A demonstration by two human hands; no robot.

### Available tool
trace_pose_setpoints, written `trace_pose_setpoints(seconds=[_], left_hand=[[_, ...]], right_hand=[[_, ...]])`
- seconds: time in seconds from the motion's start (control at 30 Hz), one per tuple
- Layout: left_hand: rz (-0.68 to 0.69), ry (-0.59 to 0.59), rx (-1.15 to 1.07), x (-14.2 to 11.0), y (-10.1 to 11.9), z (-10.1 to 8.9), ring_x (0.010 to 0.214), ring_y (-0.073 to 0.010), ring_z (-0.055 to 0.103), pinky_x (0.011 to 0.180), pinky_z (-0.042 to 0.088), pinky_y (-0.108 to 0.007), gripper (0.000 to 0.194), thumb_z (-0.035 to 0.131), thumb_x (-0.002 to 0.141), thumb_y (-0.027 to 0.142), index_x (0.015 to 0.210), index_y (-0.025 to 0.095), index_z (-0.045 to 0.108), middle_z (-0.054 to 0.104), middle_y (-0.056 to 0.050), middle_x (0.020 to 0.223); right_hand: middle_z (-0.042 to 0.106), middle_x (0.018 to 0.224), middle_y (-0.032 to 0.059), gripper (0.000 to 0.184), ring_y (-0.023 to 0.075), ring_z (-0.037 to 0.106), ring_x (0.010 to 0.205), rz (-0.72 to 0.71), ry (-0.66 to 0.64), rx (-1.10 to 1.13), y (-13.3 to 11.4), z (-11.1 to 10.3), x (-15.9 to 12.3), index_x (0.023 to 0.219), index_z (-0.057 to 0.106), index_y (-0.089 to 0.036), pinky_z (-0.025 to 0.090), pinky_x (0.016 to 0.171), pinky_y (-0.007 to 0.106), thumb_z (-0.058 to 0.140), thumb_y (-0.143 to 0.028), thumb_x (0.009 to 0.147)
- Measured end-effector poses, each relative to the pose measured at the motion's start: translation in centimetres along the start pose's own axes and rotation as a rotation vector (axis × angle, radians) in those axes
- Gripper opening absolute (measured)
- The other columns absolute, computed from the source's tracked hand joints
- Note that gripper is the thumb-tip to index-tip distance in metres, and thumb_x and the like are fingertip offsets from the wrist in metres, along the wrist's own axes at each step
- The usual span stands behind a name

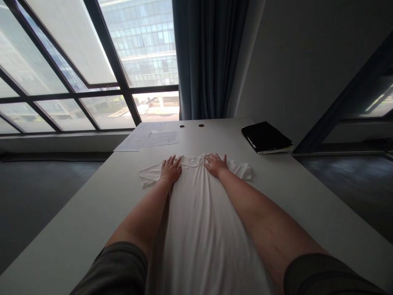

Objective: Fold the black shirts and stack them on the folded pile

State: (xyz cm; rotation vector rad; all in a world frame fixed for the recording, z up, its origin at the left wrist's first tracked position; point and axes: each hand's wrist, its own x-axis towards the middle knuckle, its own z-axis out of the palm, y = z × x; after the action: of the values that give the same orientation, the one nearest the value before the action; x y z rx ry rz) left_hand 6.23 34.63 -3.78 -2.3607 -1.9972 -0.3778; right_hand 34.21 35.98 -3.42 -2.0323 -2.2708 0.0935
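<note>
A white short-sleeved T-shirt (196, 213) lies spread on the table, its neckline at the far end and its body running toward me past the lower edge of the view. Lengthwise creases run down the cloth. My left hand (172, 169) rests flat on the left shoulder of the shirt, fingers spread. On the opposite shoulder lies my right hand (216, 164), also flat with its fingers apart. Both sleeves stick out beyond my hands. My forearms cover parts of the shirt's side edges.
The white table (116, 213) reaches to a dark curtain (208, 61) at the back. Sheets of paper (161, 138) lie at its far left, a black folder (266, 137) at its far right. Two round holes (201, 125) sit near the back edge. Windows (147, 45) stand behind, at left.
</note>
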Motion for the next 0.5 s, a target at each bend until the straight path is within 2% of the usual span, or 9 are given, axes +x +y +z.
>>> trace_pose_setpoints(seconds=[0.07, 0.1, 0.2, 0.27, 0.33, 0.4, 0.5], left_hand=[[0.006, -0.104, -0.006, 0.2, -0.3, -0.1, 0.158, -0.0298, 0.023, 0.127, 0.013, -0.054, 0.061, 0.035, 0.103, 0.047, 0.163, 0.034, 0.035, 0.03, -0.004, 0.171], [-0.016, -0.15, -0.004, 0.3, -0.4, -0.1, 0.158, -0.0318, 0.023, 0.126, 0.013, -0.056, 0.062, 0.034, 0.103, 0.05, 0.163, 0.035, 0.036, 0.029, -0.004, 0.171], [-0.066, -0.23, 0.001, 0.8, -0.5, -0.5, 0.159, -0.0366, 0.017, 0.125, 0.01, -0.063, 0.065, 0.032, 0.102, 0.058, 0.163, 0.039, 0.033, 0.022, -0.003, 0.174], [-0.092, -0.272, -0.003, 1.0, -0.1, -0.9, 0.16, -0.0388, 0.012, 0.123, 0.008, -0.068, 0.066, 0.033, 0.1, 0.06, 0.163, 0.04, 0.032, 0.02, -0.003, 0.174], [-0.159, -0.275, -0.018, 0.8, 0.1, -1.5, 0.16, -0.0409, 0.009, 0.12, 0.01, -0.073, 0.068, 0.034, 0.099, 0.062, 0.164, 0.04, 0.029, 0.017, -0.004, 0.175], [-0.259, -0.238, -0.048, 0.1, -0.5, -2.3, 0.159, -0.0424, 0.012, 0.118, 0.017, -0.074, 0.071, 0.031, 0.1, 0.063, 0.166, 0.037, 0.025, 0.015, -0.007, 0.175], [-0.373, -0.208, -0.069, -2.5, -3.5, -3.4, 0.155, -0.0414, 0.028, 0.116, 0.028, -0.07, 0.071, 0.027, 0.101, 0.061, 0.165, 0.03, 0.029, 0.025, -0.013, 0.172]], right_hand=[[0.036, 0.166, 0.0129, 0.054, 0.0334, 0.028, 0.15, -0.053, 0.113, -0.023, 0.0, -0.1, -1.2, 0.152, 0.051, -0.025, 0.0, 0.122, 0.067, 0.032, -0.047, 0.106], [0.039, 0.164, 0.0143, 0.052, 0.0335, 0.033, 0.146, -0.052, 0.163, -0.033, 0.1, -0.2, -1.9, 0.148, 0.055, -0.024, 0.005, 0.123, 0.064, 0.035, -0.045, 0.105], [0.049, 0.154, 0.0177, 0.047, 0.0342, 0.051, 0.13, 0.067, 0.243, -0.031, 1.9, -0.7, -4.6, 0.139, 0.063, -0.023, 0.029, 0.115, 0.055, 0.042, -0.043, 0.103], [0.054, 0.148, 0.0181, 0.047, 0.0331, 0.056, 0.123, 0.166, 0.263, -0.017, 4.3, -0.8, -6.5, 0.14, 0.063, -0.022, 0.039, 0.108, 0.049, 0.042, -0.042, 0.103], [0.059, 0.142, 0.0175, 0.047, 0.0314, 0.058, 0.122, 0.212, 0.263, -0.001, 7.4, -0.8, -8.3, 0.14, 0.062, -0.021, 0.041, 0.106, 0.045, 0.04, -0.039, 0.103], [0.062, 0.138, 0.0164, 0.045, 0.0298, 0.057, 0.125, 0.198, 0.246, 0.011, 10.5, -0.8, -9.9, 0.137, 0.065, -0.019, 0.041, 0.109, 0.044, 0.04, -0.034, 0.103], [0.058, 0.141, 0.0186, 0.041, 0.0314, 0.054, 0.128, 0.215, 0.36, 0.025, 13.8, -1.0, -11.7, 0.127, 0.072, -0.017, 0.043, 0.108, 0.045, 0.047, -0.033, 0.099]])
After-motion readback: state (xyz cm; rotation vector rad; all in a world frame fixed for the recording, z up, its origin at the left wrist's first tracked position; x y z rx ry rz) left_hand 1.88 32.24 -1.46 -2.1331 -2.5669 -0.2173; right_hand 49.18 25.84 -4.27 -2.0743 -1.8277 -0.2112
